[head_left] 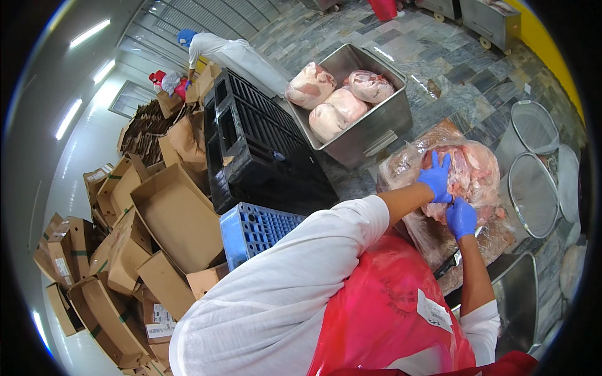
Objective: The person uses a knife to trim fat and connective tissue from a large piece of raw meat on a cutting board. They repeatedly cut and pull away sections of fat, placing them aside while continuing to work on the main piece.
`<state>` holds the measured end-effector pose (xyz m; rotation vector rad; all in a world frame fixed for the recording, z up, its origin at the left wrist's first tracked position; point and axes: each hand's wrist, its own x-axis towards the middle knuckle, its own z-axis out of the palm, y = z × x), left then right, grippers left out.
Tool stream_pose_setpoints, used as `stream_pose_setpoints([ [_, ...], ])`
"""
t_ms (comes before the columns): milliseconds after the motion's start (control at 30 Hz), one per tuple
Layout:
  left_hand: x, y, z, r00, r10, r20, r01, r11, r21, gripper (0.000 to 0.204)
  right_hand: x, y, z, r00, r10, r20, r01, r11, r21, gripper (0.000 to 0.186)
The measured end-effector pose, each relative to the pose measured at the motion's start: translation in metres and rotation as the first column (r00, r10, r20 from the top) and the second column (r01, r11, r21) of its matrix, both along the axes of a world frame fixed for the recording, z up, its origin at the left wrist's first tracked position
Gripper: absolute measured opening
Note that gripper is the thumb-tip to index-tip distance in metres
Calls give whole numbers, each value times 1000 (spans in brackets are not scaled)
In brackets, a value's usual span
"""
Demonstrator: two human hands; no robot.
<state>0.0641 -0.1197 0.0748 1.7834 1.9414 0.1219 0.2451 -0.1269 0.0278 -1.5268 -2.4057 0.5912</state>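
A large piece of raw pink meat (467, 164) in loose clear plastic wrap (399, 168) rests on a plastic-covered box (446, 133) in front of me. My left hand (437, 178), in a blue glove, lies on the meat with its fingers spread. Beside it, my right hand (461, 218), also gloved in blue, is closed at the near edge of the meat; what its fingers grip is hidden. A dark-handled tool (448, 264), perhaps a knife, lies on the plastic by my right forearm.
A steel cart (370, 135) holds several wrapped meat pieces (330, 97). Stacked black pallets (257, 144), a blue crate (257, 232) and heaped cardboard boxes (179, 203) stand left. Clear-lined round bins (533, 194) and a steel tub (517, 294) are at right. A person in white (229, 56) bends farther back.
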Motion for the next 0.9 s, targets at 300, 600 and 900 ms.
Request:
stream_pose_setpoints([
  [300,-3,4,-7,998,-13,-60,13,1000,1,134,3,6,2,998,29,-48,-29,1000,-3,22],
  [600,-8,11,-15,1000,-7,25,7,1000,20,136,5,19,25,999,44,27,-41,993,-108,26],
  [900,-3,10,13,999,3,-54,-6,999,-51,135,6,4,34,999,42,-31,-46,989,-143,23],
])
